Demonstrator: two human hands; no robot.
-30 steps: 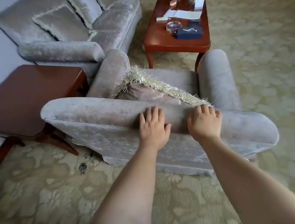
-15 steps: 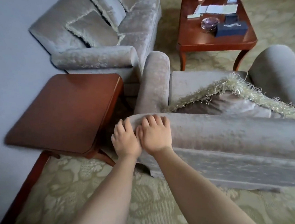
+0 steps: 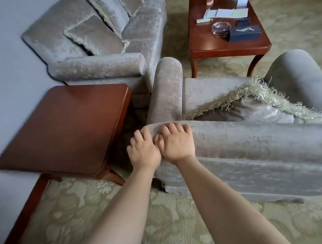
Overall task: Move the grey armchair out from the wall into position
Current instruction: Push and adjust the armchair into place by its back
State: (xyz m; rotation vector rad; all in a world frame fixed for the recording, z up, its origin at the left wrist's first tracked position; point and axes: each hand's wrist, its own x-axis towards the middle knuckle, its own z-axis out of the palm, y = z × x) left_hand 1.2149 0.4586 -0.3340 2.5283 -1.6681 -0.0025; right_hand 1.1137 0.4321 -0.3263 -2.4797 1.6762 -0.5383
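While clamping left hand (image 3: pixel 144 152) and right hand (image 3: pixel 176 143) side by side on the back corner of the grey armchair (image 3: pixel 255 146) at 3 o'clock, could bash the side table (image 3: pixel 63 126) at 9 or jam the sofa (image 3: pixel 97 67) at 11 if swung hard.

Close beside the armchair (image 3: pixel 255 144) corner, a side table (image 3: pixel 63 128) and sofa (image 3: pixel 97 68); open carpet (image 3: pixel 86 216) at its back.

Silvery-grey mottled armchair (image 3: pixel 255 146); grey cushion (image 3: pixel 243 113) with cream fringe; reddish-brown side table (image 3: pixel 63 126); beige floral-patterned carpet (image 3: pixel 86 216).
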